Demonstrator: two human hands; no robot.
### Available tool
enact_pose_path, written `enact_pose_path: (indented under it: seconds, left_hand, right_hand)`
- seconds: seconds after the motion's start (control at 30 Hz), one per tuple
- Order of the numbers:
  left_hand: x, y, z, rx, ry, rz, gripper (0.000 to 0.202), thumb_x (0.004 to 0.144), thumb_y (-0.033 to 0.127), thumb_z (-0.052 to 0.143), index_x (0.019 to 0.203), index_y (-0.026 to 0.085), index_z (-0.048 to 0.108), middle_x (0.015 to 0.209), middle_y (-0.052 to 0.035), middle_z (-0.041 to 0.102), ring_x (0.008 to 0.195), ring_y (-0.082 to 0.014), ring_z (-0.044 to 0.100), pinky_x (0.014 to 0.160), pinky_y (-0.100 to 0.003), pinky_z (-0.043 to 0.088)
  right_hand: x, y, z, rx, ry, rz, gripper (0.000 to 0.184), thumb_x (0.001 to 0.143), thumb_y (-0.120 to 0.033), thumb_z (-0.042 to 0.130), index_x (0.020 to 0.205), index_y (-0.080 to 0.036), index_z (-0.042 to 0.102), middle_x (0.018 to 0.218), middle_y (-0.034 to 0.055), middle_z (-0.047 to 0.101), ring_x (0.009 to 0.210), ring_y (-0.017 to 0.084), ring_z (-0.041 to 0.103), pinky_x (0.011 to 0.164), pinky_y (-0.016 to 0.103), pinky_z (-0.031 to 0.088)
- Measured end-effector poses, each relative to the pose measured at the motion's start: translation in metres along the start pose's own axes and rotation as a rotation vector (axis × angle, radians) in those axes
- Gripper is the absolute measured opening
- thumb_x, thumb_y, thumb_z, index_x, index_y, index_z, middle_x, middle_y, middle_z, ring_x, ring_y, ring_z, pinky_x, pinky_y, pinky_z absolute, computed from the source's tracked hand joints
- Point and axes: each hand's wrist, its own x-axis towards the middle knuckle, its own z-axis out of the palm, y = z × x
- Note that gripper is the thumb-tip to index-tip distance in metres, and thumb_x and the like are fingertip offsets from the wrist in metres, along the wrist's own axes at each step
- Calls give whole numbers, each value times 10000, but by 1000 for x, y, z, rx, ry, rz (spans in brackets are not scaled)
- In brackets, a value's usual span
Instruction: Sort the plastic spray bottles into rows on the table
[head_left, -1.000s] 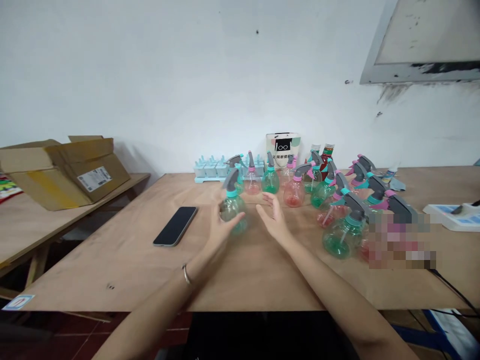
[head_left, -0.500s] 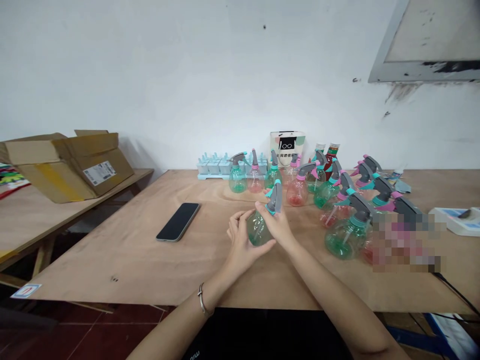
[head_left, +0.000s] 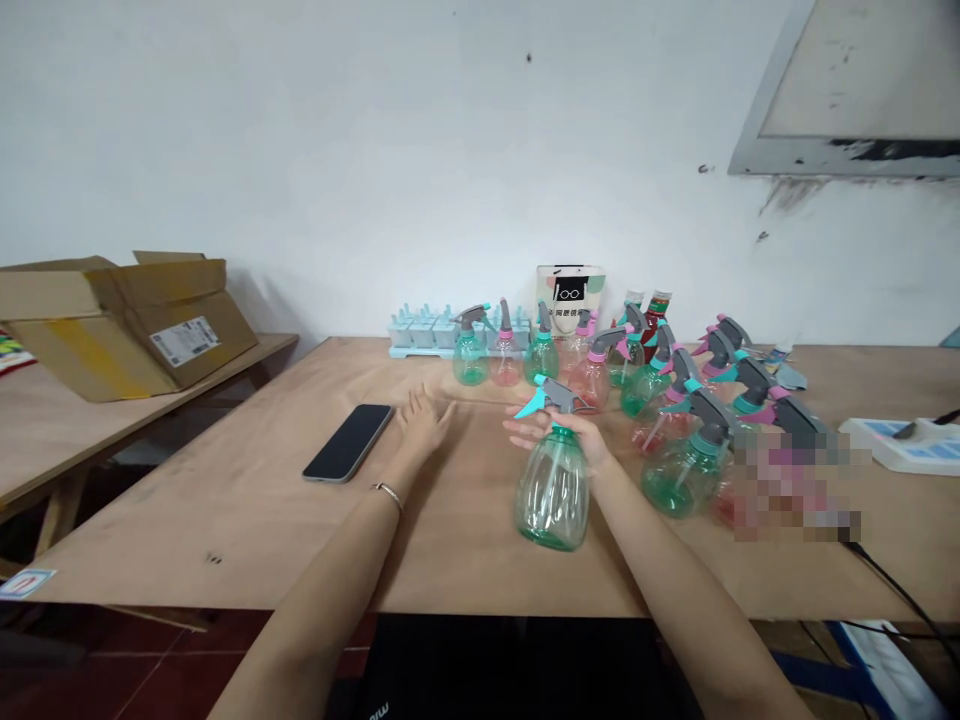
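Right hand (head_left: 590, 445) grasping spray bottle (head_left: 553, 495), lower centre
Left hand (head_left: 422, 424) spread, empty; likely step: bottle handling; next move needs steady grip

Toward 9 o'clock, the left edge cuts off the cardboard box (head_left: 127, 320), whose label (head_left: 184, 342) has print too small to read. At 2 o'clock, the wall board (head_left: 870, 75) runs out of view. Between 3 and 4 o'clock, a pixelated patch (head_left: 799, 485) obscures what it covers. The right hand (head_left: 589, 442), toward 4 o'clock, is partly hidden behind the green spray bottle (head_left: 551, 492).
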Motion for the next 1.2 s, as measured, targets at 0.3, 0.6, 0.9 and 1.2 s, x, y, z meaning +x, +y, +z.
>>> enact_pose_path:
  seconds: [0.3,0.6,0.9,1.2]
  left_hand:
    - [-2,-20,7,266,-235,0,975,884,634,417,1511,-61,148,1581,-289,156,1496,-398,54,1180,-582,44]
    - [-3,-18,5,292,-246,15,952,892,628,409,1495,-75,188,1563,-301,202,1491,-399,93,1186,-560,83]
    - [-3,-15,-1,362,-321,11,964,898,670,321,1514,-56,171,1585,-243,197,1503,-357,88,1197,-543,95]
    - [-1,-21,4,362,-309,28,930,897,662,346,1498,-38,230,1573,-254,235,1498,-366,109,1194,-532,109]
  right_hand:
    - [1,14,-2,6,50,-36,302,717,-512,606,753,-212,592,835,87,721,1049,304,665,1026,573,447]
    - [-6,16,10,106,-155,80,342,688,-401,605,953,-189,646,971,103,732,1067,291,656,980,532,480]
    - [0,9,11,335,-53,27,141,556,-255,572,687,-203,585,640,45,648,873,277,683,897,475,551]
    - [-3,8,13,339,-49,102,254,562,-277,552,799,-202,605,782,80,702,935,284,660,885,514,536]
